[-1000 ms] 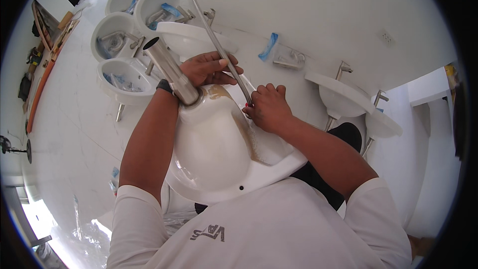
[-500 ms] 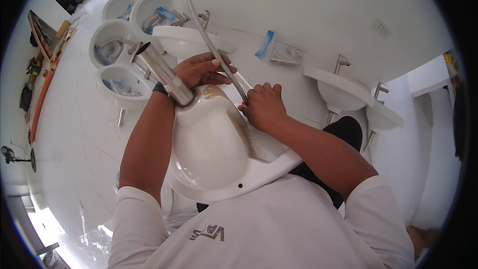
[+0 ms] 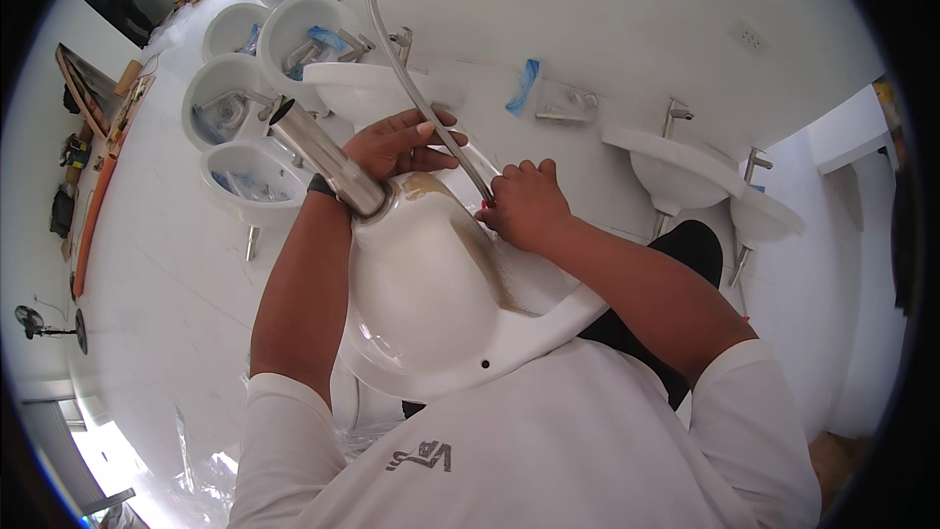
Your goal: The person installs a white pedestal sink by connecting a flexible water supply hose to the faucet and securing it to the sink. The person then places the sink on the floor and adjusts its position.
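Observation:
A white washbasin (image 3: 421, 279) lies upside down on my lap, its rounded underside up. A metal drain pipe (image 3: 328, 157) sticks out of it, tilted to the upper left. From the raised back part rises a grey flexible supply hose (image 3: 411, 88), hooked at its free end. My left hand (image 3: 401, 145) reaches behind the drain pipe and steadies the hose lightly between thumb and fingers. Lower down, my right hand (image 3: 529, 204) is closed round the hose's bottom end, where a small red bit shows. The joint there is hidden by my fingers. Brown stains mark the basin's underside.
Several white basins (image 3: 223, 103) with faucets and bagged parts stand at the upper left. More faucet-fitted basins (image 3: 676, 171) stand at the right by the wall. A blue packet (image 3: 523, 88) and a bagged fitting (image 3: 568, 106) lie beyond my hands. A fan (image 3: 49, 325) is far left.
The view has shifted slightly, so everything sits a little further right. Both hands keep their places on the hose; my right fingers have moved only a little.

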A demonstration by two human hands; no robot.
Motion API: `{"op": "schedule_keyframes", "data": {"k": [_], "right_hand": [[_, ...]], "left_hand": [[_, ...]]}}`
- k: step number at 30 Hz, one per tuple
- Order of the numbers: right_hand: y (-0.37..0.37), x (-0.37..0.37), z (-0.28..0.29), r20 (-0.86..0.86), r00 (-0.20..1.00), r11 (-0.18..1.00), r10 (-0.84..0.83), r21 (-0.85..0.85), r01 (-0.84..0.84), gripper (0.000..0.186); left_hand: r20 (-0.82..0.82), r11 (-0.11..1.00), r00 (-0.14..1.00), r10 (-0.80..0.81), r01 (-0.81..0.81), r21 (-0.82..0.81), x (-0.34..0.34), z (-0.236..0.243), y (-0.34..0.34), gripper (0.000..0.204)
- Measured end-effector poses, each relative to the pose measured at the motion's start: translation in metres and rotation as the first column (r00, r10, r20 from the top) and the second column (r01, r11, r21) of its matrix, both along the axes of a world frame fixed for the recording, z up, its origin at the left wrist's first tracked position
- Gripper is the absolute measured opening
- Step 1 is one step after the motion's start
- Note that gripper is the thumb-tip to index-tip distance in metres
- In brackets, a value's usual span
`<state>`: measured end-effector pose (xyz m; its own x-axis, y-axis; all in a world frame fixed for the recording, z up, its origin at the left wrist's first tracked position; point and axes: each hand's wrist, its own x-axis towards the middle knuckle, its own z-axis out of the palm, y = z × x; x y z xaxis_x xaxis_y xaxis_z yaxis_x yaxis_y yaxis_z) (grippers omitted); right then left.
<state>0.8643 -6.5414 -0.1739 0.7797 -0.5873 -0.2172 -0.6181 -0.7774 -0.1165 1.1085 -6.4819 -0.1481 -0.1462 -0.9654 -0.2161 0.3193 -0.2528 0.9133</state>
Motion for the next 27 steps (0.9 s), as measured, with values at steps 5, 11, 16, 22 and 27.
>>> {"op": "schedule_keyframes", "data": {"k": [5, 11, 16, 22, 27], "right_hand": [[-0.026, 0.004, 0.011, 0.037, 0.993, 0.977, 0.115, 0.176, -0.119, 0.040], [-0.053, 0.031, 0.030, 0.545, 0.730, 0.737, -0.413, 0.671, -0.084, 0.054], [-0.036, 0.027, 0.015, 0.444, 0.736, 0.710, -0.511, 0.701, 0.070, 0.049], [-0.037, 0.022, 0.003, 0.413, 0.778, 0.721, -0.474, 0.690, 0.073, 0.026], [-0.039, 0.024, -0.002, 0.408, 0.744, 0.616, -0.530, 0.787, 0.008, 0.028]], "left_hand": [[-0.042, 0.999, 0.999, -0.028, 0.027, -0.025, 0.002, -0.005, -0.001, 0.061], [0.056, 0.998, 0.996, -0.066, 0.066, 0.000, 0.007, -0.007, -0.003, 0.067], [0.130, 1.000, 0.991, -0.020, 0.019, 0.010, 0.004, -0.001, -0.001, 0.073], [0.131, 0.999, 0.990, -0.046, 0.044, 0.018, 0.002, 0.002, -0.001, 0.074], [0.120, 0.998, 0.991, -0.056, 0.055, 0.011, 0.005, -0.002, -0.001, 0.074]]}}
